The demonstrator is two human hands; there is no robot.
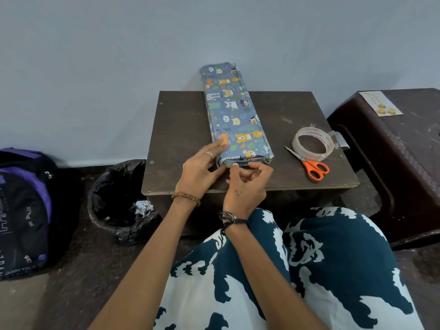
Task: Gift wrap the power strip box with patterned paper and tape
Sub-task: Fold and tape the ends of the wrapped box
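Note:
The long box (234,110), covered in blue paper with cartoon animals, lies lengthwise on the small dark table (181,129), its far end reaching past the table's back edge. My left hand (202,167) rests on the near left corner, fingers straight on the top face. At the near end face my right hand (247,179) has its fingers curled, thumb and fingertips pressing the folded paper flap there. A roll of clear tape (312,143) and orange-handled scissors (309,165) lie to the right of the box.
A black-lined waste bin (119,198) with crumpled scraps stands left of the table. A black and purple backpack (23,210) sits at far left. A dark brown plastic stool (392,151) with a label is on the right. My patterned lap fills the foreground.

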